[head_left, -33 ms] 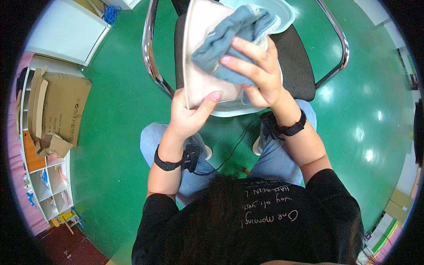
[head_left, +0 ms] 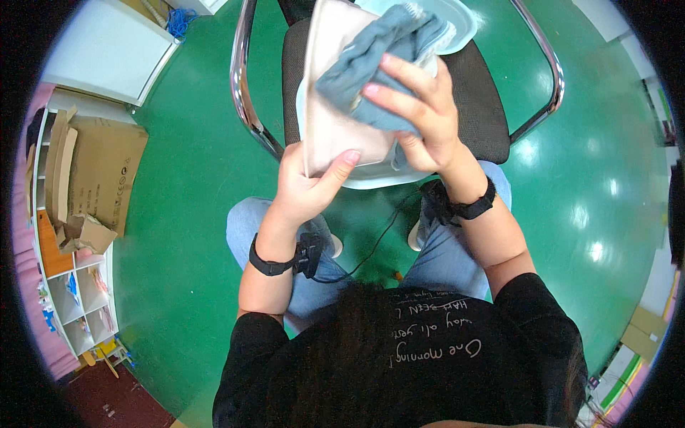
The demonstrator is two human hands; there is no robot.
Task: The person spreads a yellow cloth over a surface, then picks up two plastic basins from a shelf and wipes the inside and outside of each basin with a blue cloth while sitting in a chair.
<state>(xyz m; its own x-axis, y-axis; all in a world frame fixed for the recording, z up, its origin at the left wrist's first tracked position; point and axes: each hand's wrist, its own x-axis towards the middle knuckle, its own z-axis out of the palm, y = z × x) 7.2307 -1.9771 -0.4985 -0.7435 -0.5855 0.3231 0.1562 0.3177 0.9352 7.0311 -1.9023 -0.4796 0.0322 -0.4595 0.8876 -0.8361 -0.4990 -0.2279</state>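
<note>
A pale pinkish-white plastic container point(head_left: 332, 132) is held up on a tilt in front of me. My left hand point(head_left: 305, 182) grips its near left edge, with the thumb lying on the inner face. Against that face my right hand point(head_left: 428, 118) presses a bunched blue-grey cloth point(head_left: 364, 71), its fingers spread over the cloth and part of the cloth hidden beneath them. Under the container, a light blue basin point(head_left: 459, 27) rests on the dark chair seat point(head_left: 481, 107); the container and cloth cover most of it.
Chrome armrests point(head_left: 242, 78) curve up on both sides of the seat. A thin black cable point(head_left: 385, 239) runs between my knees over the green floor point(head_left: 185, 214). At the left stand a torn cardboard box point(head_left: 110, 167), a white shelf unit point(head_left: 91, 314) and a white cabinet point(head_left: 107, 53).
The container's upper part, the cloth and my right hand have shifted slightly to the right. My left hand has barely moved and keeps its grip.
</note>
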